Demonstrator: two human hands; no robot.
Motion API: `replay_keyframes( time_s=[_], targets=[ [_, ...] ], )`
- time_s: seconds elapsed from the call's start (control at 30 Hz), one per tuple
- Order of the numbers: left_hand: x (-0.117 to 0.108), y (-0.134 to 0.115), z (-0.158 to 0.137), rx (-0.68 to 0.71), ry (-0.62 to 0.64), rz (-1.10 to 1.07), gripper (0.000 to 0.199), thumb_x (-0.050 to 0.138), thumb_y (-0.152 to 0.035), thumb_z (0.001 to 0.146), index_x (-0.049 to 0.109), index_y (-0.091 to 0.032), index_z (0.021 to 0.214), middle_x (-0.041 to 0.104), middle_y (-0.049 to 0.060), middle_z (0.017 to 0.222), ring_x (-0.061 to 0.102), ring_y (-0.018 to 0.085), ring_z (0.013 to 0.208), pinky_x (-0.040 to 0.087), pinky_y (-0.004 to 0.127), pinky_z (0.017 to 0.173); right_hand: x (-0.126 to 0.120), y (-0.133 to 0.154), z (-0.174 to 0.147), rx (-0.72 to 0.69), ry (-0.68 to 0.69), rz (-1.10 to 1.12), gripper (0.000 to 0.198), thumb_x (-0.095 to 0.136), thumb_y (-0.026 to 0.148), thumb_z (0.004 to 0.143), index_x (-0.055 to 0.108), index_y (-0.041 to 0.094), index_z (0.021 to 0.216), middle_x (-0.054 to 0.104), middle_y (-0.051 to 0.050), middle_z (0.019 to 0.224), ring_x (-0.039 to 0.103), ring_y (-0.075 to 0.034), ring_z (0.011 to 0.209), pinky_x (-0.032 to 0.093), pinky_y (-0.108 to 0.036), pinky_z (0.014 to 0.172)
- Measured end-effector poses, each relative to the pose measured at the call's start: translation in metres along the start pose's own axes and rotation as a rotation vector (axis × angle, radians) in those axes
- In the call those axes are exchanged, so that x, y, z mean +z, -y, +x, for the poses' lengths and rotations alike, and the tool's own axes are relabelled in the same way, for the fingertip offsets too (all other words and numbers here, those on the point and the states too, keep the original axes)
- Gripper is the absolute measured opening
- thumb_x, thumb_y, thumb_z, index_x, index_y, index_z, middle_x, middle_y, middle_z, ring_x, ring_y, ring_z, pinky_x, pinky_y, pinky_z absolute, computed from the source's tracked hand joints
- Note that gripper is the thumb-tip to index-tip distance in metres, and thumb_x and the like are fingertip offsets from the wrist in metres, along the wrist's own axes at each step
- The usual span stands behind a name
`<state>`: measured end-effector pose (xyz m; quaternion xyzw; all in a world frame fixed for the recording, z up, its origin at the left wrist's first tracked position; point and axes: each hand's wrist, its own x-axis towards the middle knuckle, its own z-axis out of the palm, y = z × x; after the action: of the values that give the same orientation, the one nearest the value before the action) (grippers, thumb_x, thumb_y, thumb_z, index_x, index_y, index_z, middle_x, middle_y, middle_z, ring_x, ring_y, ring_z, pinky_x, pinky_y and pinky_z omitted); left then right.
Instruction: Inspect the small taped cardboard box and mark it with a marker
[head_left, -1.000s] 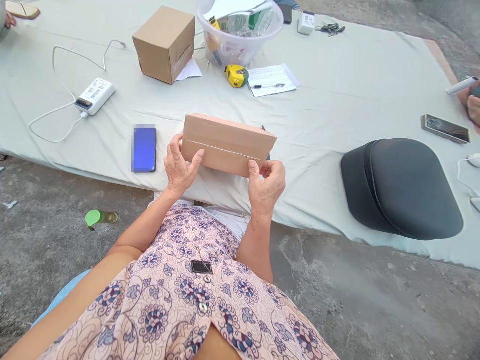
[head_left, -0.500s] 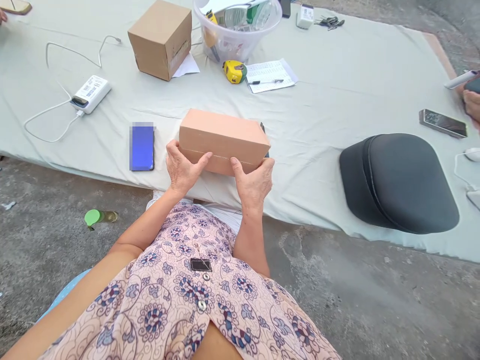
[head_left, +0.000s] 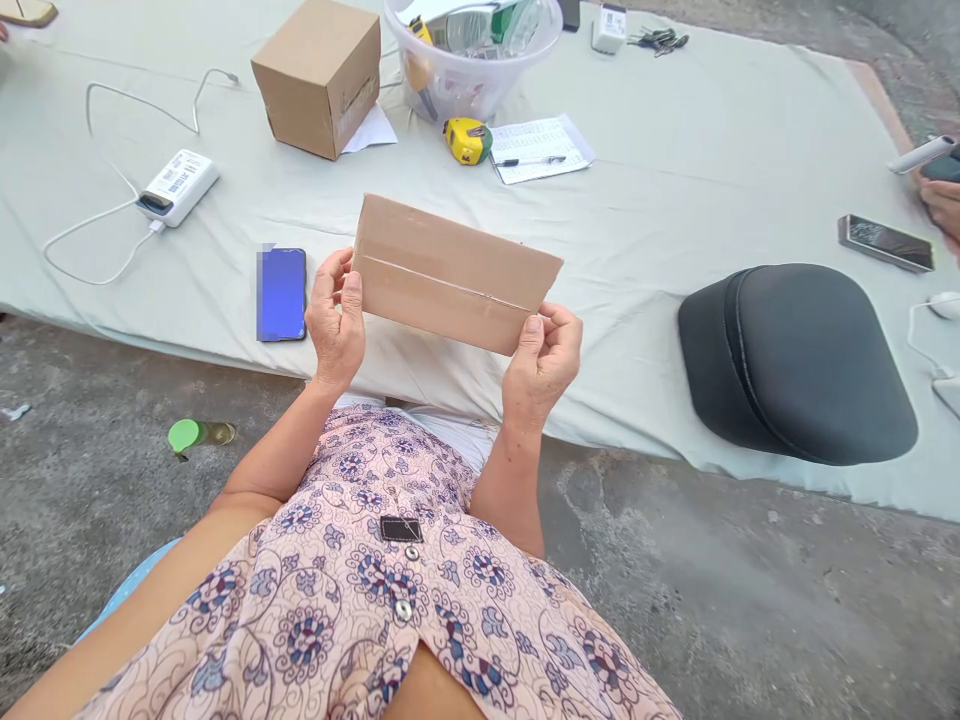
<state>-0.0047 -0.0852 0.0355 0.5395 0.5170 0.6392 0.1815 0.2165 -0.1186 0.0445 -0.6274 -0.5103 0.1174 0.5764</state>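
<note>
Between my hands is a brown cardboard box, its long face with a lengthwise seam turned toward me. It is tilted, with the right end lower. My left hand grips the left end, thumb on the near side. At the right end, my right hand holds the lower corner, thumb in front and fingers behind. The far side of the box is hidden. Left of my left hand, a phone with a blue screen lies on the cloth.
A larger carton, a basin of goods, a tape measure and a notepad with a pen stand farther back. A white power bank lies left. At right are a black padded case and another person's hand.
The box has been tipped so its seamed face shows more fully. My hands have moved apart, from its near face out to its two ends.
</note>
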Motion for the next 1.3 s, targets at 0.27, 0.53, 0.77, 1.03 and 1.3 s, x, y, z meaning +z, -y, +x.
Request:
replay_keyframes(
  time_s=[0.27, 0.53, 0.77, 1.03, 1.3],
  targets=[
    [-0.003, -0.001, -0.005, 0.04, 0.115, 0.096, 0.079, 0.064, -0.071, 0.085, 0.039, -0.031, 0.148, 0.062, 0.012, 0.137, 0.061, 0.027, 0.123, 0.051, 0.042, 0.098, -0.002, 0.0, -0.004, -0.095, 0.053, 0.078, 0.06, 0.062, 0.06, 0.088, 0.047, 0.027, 0.136, 0.059, -0.008, 0.119, 0.063, -0.018, 0.092, 0.055, -0.043, 0.091],
    [0.0, -0.004, -0.001, -0.024, 0.113, 0.132, 0.061, 0.054, -0.074, 0.089, 0.054, -0.026, 0.127, 0.065, 0.008, 0.122, 0.064, 0.022, 0.11, 0.051, 0.032, 0.085, 0.0, 0.004, 0.0, -0.082, -0.036, 0.057, 0.038, 0.049, 0.057, 0.097, 0.061, 0.022, 0.106, 0.061, -0.003, 0.1, 0.058, -0.015, 0.085, 0.052, -0.035, 0.086],
    [0.005, -0.006, 0.016, -0.035, 0.033, 0.176, 0.051, 0.049, -0.074, 0.092, 0.055, -0.024, 0.088, 0.063, 0.002, 0.086, 0.059, 0.016, 0.08, 0.049, 0.03, 0.076, 0.002, 0.008, 0.005, -0.028, -0.065, 0.08, 0.037, 0.049, 0.056, 0.098, 0.059, 0.022, 0.088, 0.059, -0.001, 0.088, 0.06, -0.016, 0.088, 0.053, -0.034, 0.088],
    [0.006, 0.011, 0.019, -0.084, 0.151, 0.041, 0.047, 0.048, -0.067, 0.096, 0.063, -0.024, 0.105, 0.073, 0.005, 0.106, 0.069, 0.017, 0.095, 0.054, 0.029, 0.084, 0.009, -0.02, 0.013, 0.066, 0.049, 0.183, 0.048, 0.05, 0.057, 0.095, 0.063, 0.025, 0.128, 0.064, -0.007, 0.12, 0.064, -0.021, 0.11, 0.055, -0.042, 0.1],
    [0.001, 0.02, 0.019, -0.02, 0.21, 0.044, 0.055, 0.044, -0.067, 0.097, 0.066, -0.022, 0.121, 0.072, 0.011, 0.124, 0.068, 0.023, 0.115, 0.054, 0.036, 0.1, 0.001, -0.035, 0.017, 0.069, 0.158, 0.2, 0.059, 0.058, 0.056, 0.09, 0.057, 0.029, 0.142, 0.061, -0.009, 0.134, 0.061, -0.023, 0.12, 0.054, -0.044, 0.105]
  ],
)
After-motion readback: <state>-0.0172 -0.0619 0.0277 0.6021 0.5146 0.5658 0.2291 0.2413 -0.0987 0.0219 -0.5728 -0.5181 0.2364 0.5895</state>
